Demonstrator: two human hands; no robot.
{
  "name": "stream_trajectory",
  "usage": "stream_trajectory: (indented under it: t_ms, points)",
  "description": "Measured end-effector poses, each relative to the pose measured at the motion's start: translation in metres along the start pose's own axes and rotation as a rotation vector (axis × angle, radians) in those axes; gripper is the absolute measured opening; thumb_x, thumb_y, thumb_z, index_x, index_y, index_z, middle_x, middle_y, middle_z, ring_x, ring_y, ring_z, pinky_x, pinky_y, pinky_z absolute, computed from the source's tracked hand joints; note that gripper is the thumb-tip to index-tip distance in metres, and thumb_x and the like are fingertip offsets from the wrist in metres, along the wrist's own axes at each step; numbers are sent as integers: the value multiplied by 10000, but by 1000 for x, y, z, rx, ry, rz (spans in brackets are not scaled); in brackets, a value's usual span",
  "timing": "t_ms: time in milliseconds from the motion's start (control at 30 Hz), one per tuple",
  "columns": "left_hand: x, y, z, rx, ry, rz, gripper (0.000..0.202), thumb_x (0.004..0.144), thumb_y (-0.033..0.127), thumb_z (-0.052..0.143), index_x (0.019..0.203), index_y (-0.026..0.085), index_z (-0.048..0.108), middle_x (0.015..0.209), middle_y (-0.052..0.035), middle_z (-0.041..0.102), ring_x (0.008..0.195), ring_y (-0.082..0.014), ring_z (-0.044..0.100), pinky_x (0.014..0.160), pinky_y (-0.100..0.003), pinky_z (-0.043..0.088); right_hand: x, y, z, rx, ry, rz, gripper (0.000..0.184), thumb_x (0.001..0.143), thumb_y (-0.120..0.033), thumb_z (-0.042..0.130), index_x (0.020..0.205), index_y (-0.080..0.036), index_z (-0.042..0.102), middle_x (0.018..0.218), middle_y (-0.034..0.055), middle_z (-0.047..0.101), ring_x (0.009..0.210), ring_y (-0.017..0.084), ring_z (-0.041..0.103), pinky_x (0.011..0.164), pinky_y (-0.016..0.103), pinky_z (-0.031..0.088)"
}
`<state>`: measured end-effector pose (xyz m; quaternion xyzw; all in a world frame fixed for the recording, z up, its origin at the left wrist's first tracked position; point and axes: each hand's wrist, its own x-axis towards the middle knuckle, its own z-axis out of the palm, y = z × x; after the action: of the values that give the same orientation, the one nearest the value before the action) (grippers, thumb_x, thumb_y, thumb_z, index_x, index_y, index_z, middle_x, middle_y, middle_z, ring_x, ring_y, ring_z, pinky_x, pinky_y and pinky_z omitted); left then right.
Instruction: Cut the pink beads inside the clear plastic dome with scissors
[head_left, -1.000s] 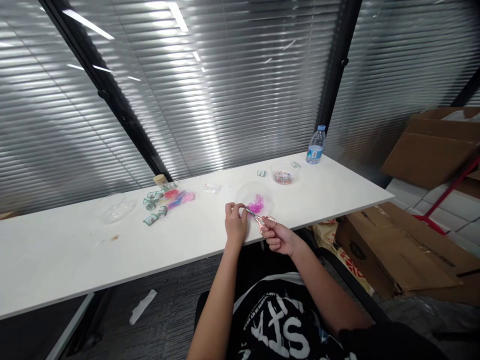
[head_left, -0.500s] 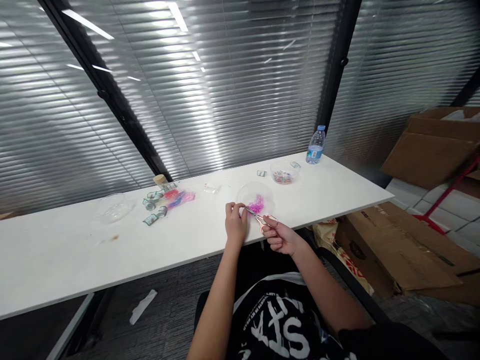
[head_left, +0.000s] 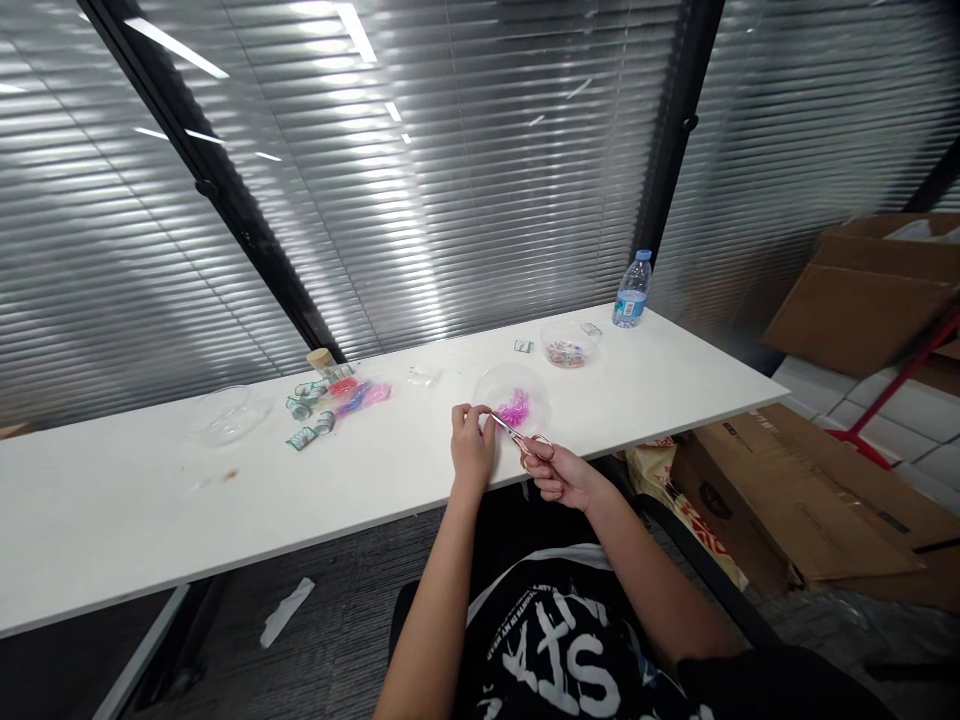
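Note:
My right hand (head_left: 553,472) grips a pair of scissors (head_left: 519,440) with rose-gold handles, its blades pointing up and left. At the blade tips, the fingers of my left hand (head_left: 472,440) are pinched together over the near rim of a clear shallow bowl. What that pinch holds is too small to make out. Inside the clear bowl (head_left: 495,378) lies a heap of bright pink-purple strips (head_left: 514,408). Both hands are above the front edge of the white table (head_left: 390,470).
Farther back stand a clear bowl of mixed small pieces (head_left: 566,352) and a water bottle (head_left: 631,290). To the left lie several green-and-white rolled packets (head_left: 302,437), coloured plastic bags (head_left: 364,398) and a clear lid-like dish (head_left: 225,415). Cardboard boxes (head_left: 795,490) fill the right side.
The scissors' handles have come closer together and the blades look more closed. Both hands stay in nearly the same place.

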<state>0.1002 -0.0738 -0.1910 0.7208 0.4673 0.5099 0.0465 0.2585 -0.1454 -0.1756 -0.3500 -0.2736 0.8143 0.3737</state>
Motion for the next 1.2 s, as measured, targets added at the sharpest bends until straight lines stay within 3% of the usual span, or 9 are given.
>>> stream_trajectory:
  t_ms: [300,467,667,833,1033,1200]
  points:
    - [1,0,0,-6,8,-5,85,908,258,578,937,182,605,937,-27,477,611,-89,478,669,-263,460,-3,-2,0,49,8,-20,421,930,-479,542,670,-168,429,468,-108,325,301,15,216,296,134,169]
    - [1,2,-1,-8,15,-9,83,901,258,597,909,176,603,932,-26,487,592,-83,463,658,-264,457,-2,-6,-3,209,16,92,448,980,-491,420,663,-174,404,439,-112,311,269,21,201,289,142,136]
    - [1,2,-2,-15,21,1,105,907,269,586,871,171,598,905,-24,492,600,-89,469,644,-260,448,-1,-8,-5,227,21,124,468,960,-522,428,642,-181,377,430,-104,316,270,25,185,290,146,129]
    - [1,0,-1,-24,23,13,107,905,255,583,849,167,604,870,-18,491,604,-91,470,652,-260,444,-2,-6,-2,92,34,56,425,952,-490,463,669,-178,409,455,-102,326,290,25,197,295,141,150]
    - [1,1,-1,-14,17,13,108,909,259,583,934,175,645,915,-28,499,612,-89,480,672,-261,450,-3,-2,5,-223,170,-95,423,882,-513,566,664,-171,441,484,-88,370,312,17,238,307,150,159]
    - [0,0,-1,0,17,13,115,905,251,589,949,176,664,934,-37,508,625,-92,498,680,-260,453,-3,0,8,-320,240,-142,446,831,-523,617,627,-165,447,476,-81,377,314,6,220,319,158,143]
